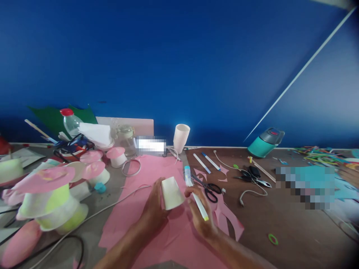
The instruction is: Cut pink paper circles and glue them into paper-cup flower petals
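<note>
The left hand (153,211) is closed around a white paper cup (171,193) held upside down over the pink paper sheet (168,239); the right hand (200,216) grips a white glue stick (196,194) beside the cup.

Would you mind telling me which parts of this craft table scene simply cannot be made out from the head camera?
- Two patches are pixelated: one beside the upright white cup, one on the turquoise sheet.
- The paper cup hides the left hand fingertips.
- The right hand covers the middle of the glue stick; its label is too small to read.
- The pink caps at left are blurred.
</note>
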Demonstrator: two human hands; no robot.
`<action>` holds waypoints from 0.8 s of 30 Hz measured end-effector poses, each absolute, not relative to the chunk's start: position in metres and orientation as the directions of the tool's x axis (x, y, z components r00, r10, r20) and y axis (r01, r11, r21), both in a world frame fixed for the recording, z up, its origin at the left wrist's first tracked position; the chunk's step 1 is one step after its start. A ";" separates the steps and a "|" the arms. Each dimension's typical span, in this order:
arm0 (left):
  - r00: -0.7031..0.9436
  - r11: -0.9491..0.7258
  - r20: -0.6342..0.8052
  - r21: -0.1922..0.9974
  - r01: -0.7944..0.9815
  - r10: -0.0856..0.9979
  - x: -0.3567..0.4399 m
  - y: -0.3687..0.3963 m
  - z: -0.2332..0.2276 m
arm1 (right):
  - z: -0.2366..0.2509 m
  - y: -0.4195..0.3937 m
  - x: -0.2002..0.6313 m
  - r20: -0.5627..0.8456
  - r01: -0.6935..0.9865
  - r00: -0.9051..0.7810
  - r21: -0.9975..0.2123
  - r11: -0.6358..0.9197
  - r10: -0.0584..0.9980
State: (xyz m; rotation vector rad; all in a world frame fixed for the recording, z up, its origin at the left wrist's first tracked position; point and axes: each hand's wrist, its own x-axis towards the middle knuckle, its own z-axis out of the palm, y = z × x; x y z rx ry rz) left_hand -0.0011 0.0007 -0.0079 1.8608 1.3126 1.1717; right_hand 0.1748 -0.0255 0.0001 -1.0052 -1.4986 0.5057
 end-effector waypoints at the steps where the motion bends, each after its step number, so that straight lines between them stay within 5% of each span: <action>1: 0.126 -0.343 0.320 0.844 0.412 0.939 -0.001 0.001 -0.006 | 0.001 -0.026 0.175 0.601 0.325 0.041 -0.764 0.558 0.799; 9: 0.235 -0.305 0.235 0.893 0.332 0.943 -0.001 -0.005 0.003 | 0.002 -0.026 0.176 0.695 0.477 -0.109 -0.591 0.651 0.710; 21: 0.276 -0.480 0.393 0.727 0.492 0.877 -0.002 -0.008 -0.014 | 0.013 -0.020 0.183 0.801 0.626 -0.355 -0.179 0.759 0.482; 24: 0.256 -0.499 0.431 0.698 0.514 0.866 0.000 -0.005 -0.016 | 0.014 -0.021 0.181 0.795 0.575 -0.402 -0.168 0.801 0.455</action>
